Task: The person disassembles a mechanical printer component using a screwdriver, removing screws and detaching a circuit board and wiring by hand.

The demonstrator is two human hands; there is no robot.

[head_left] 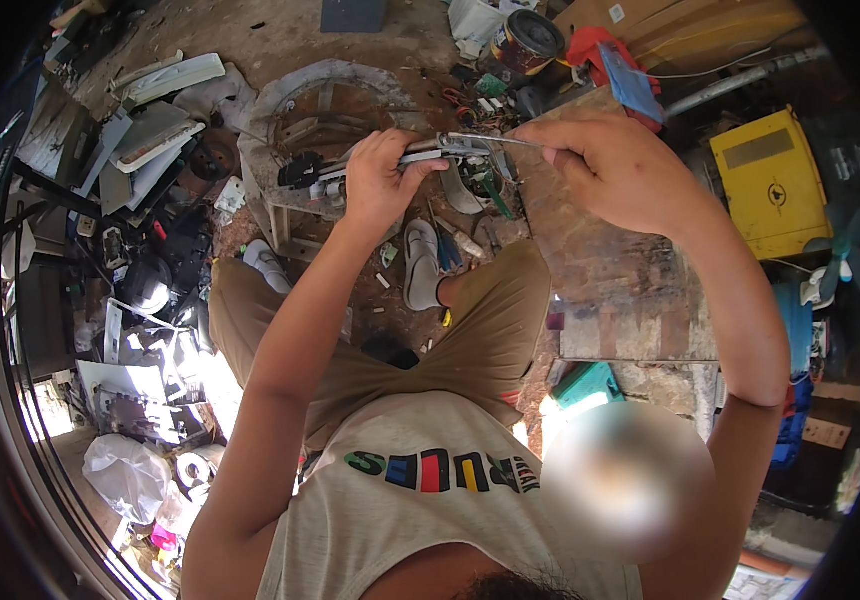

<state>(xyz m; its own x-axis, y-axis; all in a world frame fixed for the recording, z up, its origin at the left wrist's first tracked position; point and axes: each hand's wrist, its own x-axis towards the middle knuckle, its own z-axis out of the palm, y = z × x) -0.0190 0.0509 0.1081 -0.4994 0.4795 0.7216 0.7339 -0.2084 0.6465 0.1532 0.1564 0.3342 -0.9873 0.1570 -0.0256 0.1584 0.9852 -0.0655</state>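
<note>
Ahead of me, over the gap between my knees and the wooden table, my left hand (387, 180) is closed round a long, narrow grey metal assembly (424, 156). Dark parts stick out at its left end; its exact kind I cannot make out. My right hand (615, 170) pinches the right end of a thin metal strip (495, 138). The strip's other end meets the assembly just right of my left fingers. Whether the two are joined is too small to tell.
A worn wooden table (630, 290) stands to my right, with a yellow case (773, 183) beyond it. A round wooden frame (275, 110) lies ahead on the floor. Scrap parts (155, 270) pile up on my left. A paint bucket (527, 42) stands at the far right.
</note>
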